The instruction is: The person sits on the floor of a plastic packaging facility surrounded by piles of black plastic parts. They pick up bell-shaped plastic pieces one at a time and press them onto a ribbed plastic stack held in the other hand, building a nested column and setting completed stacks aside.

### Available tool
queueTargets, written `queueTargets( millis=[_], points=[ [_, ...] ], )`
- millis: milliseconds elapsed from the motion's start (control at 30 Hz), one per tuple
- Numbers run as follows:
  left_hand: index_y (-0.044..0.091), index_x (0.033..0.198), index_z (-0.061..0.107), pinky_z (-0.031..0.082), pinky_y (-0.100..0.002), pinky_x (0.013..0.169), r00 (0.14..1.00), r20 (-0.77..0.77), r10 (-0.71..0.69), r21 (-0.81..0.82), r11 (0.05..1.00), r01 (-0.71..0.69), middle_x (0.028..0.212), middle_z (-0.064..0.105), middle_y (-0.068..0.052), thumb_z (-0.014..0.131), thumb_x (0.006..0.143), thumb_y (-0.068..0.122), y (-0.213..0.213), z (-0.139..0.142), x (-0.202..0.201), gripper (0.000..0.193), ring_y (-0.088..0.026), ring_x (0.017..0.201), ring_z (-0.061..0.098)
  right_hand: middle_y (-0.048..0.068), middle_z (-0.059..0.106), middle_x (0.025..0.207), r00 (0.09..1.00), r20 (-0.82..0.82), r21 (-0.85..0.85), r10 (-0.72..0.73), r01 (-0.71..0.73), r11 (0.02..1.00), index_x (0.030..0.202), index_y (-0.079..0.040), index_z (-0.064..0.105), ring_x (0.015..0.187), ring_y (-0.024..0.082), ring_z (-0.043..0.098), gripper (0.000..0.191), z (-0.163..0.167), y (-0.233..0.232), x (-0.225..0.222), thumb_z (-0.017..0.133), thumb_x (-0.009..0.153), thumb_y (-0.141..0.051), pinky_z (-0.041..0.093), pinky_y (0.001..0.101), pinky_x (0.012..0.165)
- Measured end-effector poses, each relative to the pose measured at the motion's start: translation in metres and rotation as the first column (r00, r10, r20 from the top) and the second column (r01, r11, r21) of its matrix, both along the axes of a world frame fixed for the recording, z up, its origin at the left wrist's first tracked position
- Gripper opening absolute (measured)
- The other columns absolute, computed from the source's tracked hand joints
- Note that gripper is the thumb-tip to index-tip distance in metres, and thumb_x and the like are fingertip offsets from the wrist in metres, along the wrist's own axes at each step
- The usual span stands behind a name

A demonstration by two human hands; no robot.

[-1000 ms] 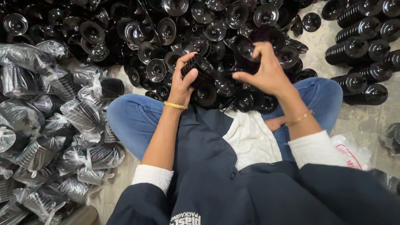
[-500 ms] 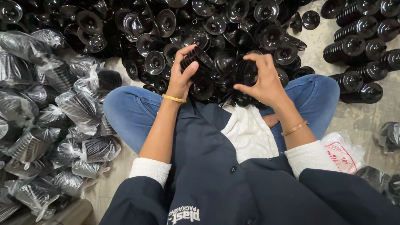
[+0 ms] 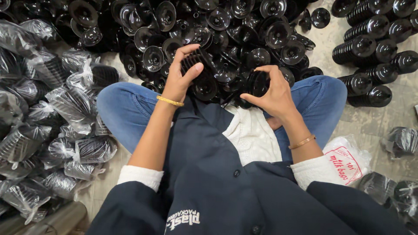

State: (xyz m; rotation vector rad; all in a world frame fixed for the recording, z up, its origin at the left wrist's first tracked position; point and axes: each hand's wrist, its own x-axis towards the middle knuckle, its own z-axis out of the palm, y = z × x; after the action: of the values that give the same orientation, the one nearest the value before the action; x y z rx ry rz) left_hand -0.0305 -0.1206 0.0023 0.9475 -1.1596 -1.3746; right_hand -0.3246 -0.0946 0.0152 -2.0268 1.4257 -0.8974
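floor (image 3: 392,113): bare concrete | on it: loose black caps (image 3: 244,26), stacked caps (image 3: 370,48), bagged stacks (image 3: 39,113)

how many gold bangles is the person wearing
2. One bangle sits on the left wrist, just below the left hand gripping a stack of black caps. The other bangle is on the right forearm, further below the right hand.

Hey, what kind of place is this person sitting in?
Probably a small packing workshop floor. A big heap of loose black plastic cups lies ahead, nested stacks sit to one side, and clear bags of stacks pile on the other. Both hands hold short stacks.
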Motion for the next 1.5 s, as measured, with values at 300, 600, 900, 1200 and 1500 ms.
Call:
queueTargets(
  millis=[300, 600, 900, 1200, 1500],
  points=[
    [0.009, 0.139, 0.055, 0.049, -0.028, 0.104, 0.969, 0.234, -0.079, 0.004, 0.997, 0.081, 0.122, 0.063, -0.001, 0.077, 0.095, 0.02, 0.031, 0.037, -0.021, 0.05, -0.011, 0.115, 0.059, 0.019, 0.058, 0.124, 0.999, -0.051, -0.267, -0.017, 0.003, 0.964, 0.13, -0.005, 0.056, 0.116, 0.036, 0.059, 0.083, 0.0, 0.005, -0.001, 0.101, 0.066, -0.034, 0.051, 0.0412, 0.098],
    [0.009, 0.141, 0.055, 0.051, -0.028, 0.099, 0.981, 0.159, -0.107, 0.058, 0.993, 0.099, 0.118, 0.062, -0.002, 0.078, 0.094, 0.019, 0.045, 0.055, -0.031, 0.054, -0.011, 0.11, 0.058, 0.001, 0.063, 0.133, 0.954, 0.238, 0.417, -0.183, 0.069, 0.906, 0.143, -0.01, 0.055, 0.087, 0.019, 0.064, 0.083, 0.007, 0.015, 0.003, 0.093, 0.069, -0.018, 0.055, 0.0323, 0.076],
    [0.008, 0.14, 0.054, 0.052, -0.028, 0.103, 0.968, 0.206, -0.145, 0.021, 0.989, 0.144, 0.122, 0.064, -0.002, 0.08, 0.093, 0.02, 0.062, 0.058, -0.039, 0.055, -0.012, 0.117, 0.06, 0.011, 0.071, 0.129, 0.688, 0.709, 0.34, -0.152, -0.145, 0.929, 0.148, 0.007, 0.054, 0.116, 0.013, 0.069, 0.051, -0.005, 0.025, -0.002, 0.067, 0.099, 0.012, 0.056, 0.0248, 0.104],
    [0.007, 0.14, 0.054, 0.05, -0.029, 0.105, 0.965, 0.203, -0.169, -0.053, 0.982, 0.183, 0.123, 0.062, -0.003, 0.082, 0.094, 0.019, 0.066, 0.062, -0.046, 0.055, -0.012, 0.116, 0.058, 0.013, 0.071, 0.115, 0.68, 0.72, 0.226, -0.14, -0.039, 0.973, 0.128, 0.002, 0.049, 0.104, 0.012, 0.069, 0.033, 0.026, 0.046, 0.021, 0.066, 0.101, 0.011, 0.056, 0.0229, 0.09],
    [0.009, 0.145, 0.059, 0.055, -0.028, 0.092, 0.98, 0.052, -0.191, 0.128, 0.975, 0.183, 0.119, 0.066, -0.006, 0.073, 0.1, 0.023, 0.068, 0.075, -0.043, 0.049, -0.011, 0.105, 0.063, 0.017, 0.061, 0.142, 0.683, 0.717, 0.193, 0.138, -0.385, 0.903, 0.151, 0.004, 0.039, 0.13, 0.017, 0.06, 0.05, 0.047, 0.063, 0.018, 0.053, 0.103, 0.004, 0.046, 0.0274, 0.112]
  ],
)
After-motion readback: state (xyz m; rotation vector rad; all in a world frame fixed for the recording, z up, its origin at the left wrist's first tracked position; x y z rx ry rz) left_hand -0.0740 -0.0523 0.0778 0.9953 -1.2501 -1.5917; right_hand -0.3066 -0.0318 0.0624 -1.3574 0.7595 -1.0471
